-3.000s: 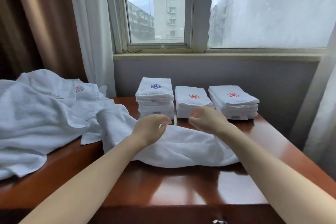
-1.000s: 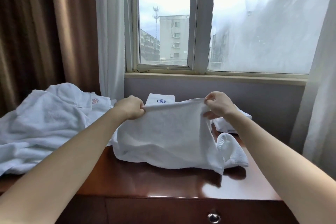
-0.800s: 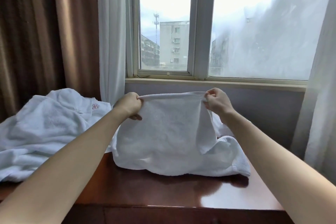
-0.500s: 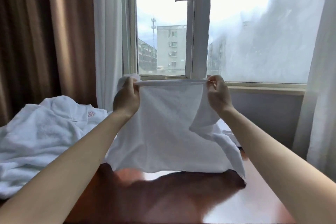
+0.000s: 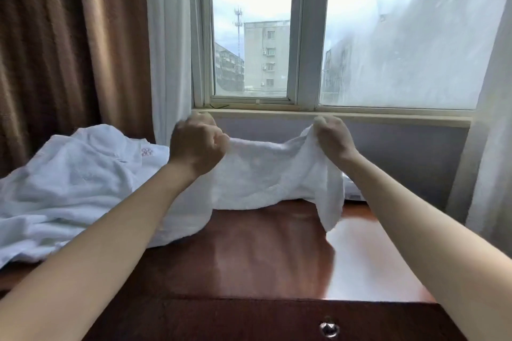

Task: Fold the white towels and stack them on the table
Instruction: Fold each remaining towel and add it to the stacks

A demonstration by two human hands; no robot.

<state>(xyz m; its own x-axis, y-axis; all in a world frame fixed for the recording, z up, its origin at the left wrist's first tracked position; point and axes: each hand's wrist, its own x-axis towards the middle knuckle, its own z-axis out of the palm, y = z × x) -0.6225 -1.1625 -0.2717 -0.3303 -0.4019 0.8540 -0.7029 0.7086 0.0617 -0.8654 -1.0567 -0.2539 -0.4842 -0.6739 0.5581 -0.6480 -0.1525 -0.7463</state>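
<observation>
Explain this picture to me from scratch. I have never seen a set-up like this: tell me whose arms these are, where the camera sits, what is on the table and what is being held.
There is no machine here. A person wears a wide-angle camera on the head, looking forward and down, so the two bare forearms are their own. The left hand and the right hand each grip the top edge of a white terry towel, which is stretched between them. Its lower part drapes onto the glossy reddish-brown wooden table. To the left lies a rumpled heap of unfolded white towels. Behind everything is a window.
</observation>
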